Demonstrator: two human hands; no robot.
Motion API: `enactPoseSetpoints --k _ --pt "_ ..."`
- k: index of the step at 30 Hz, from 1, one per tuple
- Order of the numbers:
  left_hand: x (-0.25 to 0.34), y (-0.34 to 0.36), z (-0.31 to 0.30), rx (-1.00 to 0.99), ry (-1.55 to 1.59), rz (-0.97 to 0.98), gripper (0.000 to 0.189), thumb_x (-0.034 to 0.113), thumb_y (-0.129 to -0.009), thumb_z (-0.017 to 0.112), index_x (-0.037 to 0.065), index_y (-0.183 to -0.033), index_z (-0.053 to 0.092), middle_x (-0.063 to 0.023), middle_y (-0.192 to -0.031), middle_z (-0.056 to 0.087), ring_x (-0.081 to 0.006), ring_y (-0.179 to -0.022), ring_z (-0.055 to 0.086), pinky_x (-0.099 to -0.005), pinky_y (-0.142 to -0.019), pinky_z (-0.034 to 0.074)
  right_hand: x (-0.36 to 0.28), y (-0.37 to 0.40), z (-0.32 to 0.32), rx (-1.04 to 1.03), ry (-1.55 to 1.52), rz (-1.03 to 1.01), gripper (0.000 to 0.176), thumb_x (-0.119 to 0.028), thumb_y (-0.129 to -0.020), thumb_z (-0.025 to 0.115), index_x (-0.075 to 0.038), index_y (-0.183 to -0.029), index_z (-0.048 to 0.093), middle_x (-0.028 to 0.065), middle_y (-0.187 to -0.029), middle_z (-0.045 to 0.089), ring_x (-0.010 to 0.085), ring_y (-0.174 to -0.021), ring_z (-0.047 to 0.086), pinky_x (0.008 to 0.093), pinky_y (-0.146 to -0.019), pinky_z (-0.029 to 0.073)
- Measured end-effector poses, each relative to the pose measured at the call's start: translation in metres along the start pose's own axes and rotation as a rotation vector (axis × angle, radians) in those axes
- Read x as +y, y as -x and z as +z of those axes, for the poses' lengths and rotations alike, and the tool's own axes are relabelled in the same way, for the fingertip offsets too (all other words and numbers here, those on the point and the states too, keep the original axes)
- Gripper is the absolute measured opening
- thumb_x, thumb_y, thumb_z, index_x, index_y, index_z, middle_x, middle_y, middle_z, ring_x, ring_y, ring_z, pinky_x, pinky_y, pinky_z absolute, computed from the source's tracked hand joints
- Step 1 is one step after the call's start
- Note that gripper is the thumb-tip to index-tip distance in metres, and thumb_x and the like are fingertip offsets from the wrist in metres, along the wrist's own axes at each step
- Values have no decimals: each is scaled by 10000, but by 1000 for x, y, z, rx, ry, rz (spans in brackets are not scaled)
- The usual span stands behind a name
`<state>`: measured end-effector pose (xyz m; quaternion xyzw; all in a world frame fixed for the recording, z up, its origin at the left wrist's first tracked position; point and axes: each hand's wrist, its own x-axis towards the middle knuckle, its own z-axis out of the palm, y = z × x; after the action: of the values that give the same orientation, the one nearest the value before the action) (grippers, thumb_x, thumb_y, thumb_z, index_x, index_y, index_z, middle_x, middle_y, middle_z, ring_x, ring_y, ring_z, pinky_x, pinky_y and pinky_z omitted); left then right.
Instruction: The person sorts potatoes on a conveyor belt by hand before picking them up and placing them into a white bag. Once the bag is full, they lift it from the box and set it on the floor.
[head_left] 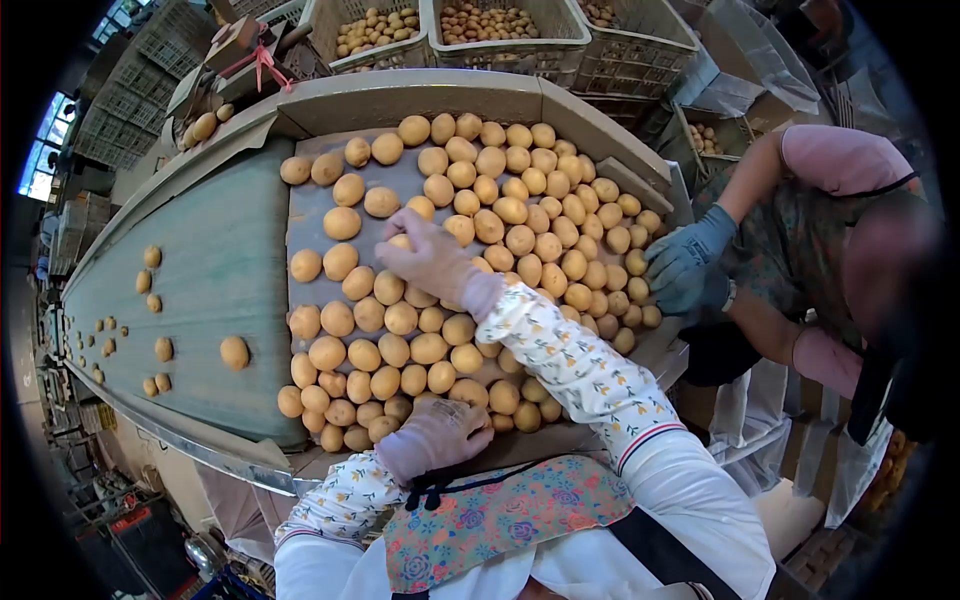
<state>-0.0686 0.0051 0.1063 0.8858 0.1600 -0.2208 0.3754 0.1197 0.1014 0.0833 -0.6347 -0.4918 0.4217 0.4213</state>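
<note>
Many round yellow-brown potatoes (429, 348) cover the grey sorting tray (309, 212). My right hand (428, 254), in a thin pale glove, reaches over the upper middle of the tray with fingers curled round a potato (401, 242), which shows partly beneath them. Near the tray's front edge, my left hand (436, 436), also gloved, rests low beside the nearest potatoes with its fingers bent; a potato (469, 393) lies just above it. Whatever is under the left fingers is hidden.
At left, a green conveyor belt (200, 290) carries scattered potatoes. A co-worker's blue-grey gloved hands (690, 262) touch potatoes at the tray's right end. Plastic crates (508, 58) of potatoes stand behind the raised tray wall (420, 84).
</note>
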Motion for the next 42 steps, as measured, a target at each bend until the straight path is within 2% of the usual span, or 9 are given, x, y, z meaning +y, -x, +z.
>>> enactPoseSetpoints --k 3,6,10,18,32,35,38,41,42 --pt "-1 1 2 47 0 13 292 389 -960 577 114 -963 674 -128 -858 712 -325 -809 693 -460 -758 513 16 30 -24 -202 -1134 197 350 -147 -938 580 -12 -1258 534 116 -1188 610 243 -1055 669 382 -898 554" --pt "-1 1 4 101 6 40 270 378 -951 594 120 -953 673 -128 -856 712 -326 -811 694 -452 -752 516 28 59 -39 -202 -1338 40 455 -19 -939 531 -10 -1388 459 102 -1334 504 220 -1220 582 370 -1034 525" --pt "0 0 4 65 -19 38 268 373 -953 592 116 -961 668 -134 -891 715 -323 -850 693 -450 -768 515 25 84 -53 -187 -1395 -117 603 -19 -888 591 7 -1458 397 101 -1393 457 220 -1352 477 392 -1194 373" --pt "-7 2 13 186 -36 112 217 337 -948 615 122 -938 646 -117 -864 686 -323 -813 681 -444 -737 510 9 102 -58 -151 -1208 -172 686 -51 -818 663 11 -1454 411 93 -1362 496 200 -1319 502 350 -1150 411" --pt "-2 2 5 157 -33 88 236 340 -936 633 105 -923 636 -136 -845 687 -335 -806 678 -462 -722 501 7 114 -55 -42 -1149 -189 698 -69 -831 645 29 -1474 393 112 -1363 511 199 -1288 530 338 -1134 409" --pt "-2 3 4 175 -24 105 236 338 -936 635 104 -909 641 -131 -827 690 -336 -790 680 -463 -712 505 16 115 -55 -6 -1116 -80 611 -91 -885 621 5 -1455 423 101 -1338 528 163 -1148 596 265 -938 509" --pt "-3 4 5 175 -15 112 233 335 -933 639 104 -906 648 -128 -807 693 -334 -777 681 -462 -702 508 35 112 -49 -66 -1145 -22 488 -139 -965 572 -25 -1425 459 93 -1261 586 104 -905 610 185 -657 462" --pt "-2 5 3 165 -12 102 234 335 -931 643 102 -915 654 -127 -804 697 -330 -781 684 -460 -703 509 25 115 -45 -95 -1177 6 407 -209 -1029 515 -38 -1396 481 90 -1169 634 60 -742 545 167 -524 353" --pt "-2 4 4 163 -12 100 235 335 -931 644 101 -920 656 -128 -805 699 -328 -784 685 -460 -705 509 25 115 -42 -76 -1144 6 415 -277 -1056 462 -40 -1396 480 96 -1114 657 58 -698 524 173 -523 360"
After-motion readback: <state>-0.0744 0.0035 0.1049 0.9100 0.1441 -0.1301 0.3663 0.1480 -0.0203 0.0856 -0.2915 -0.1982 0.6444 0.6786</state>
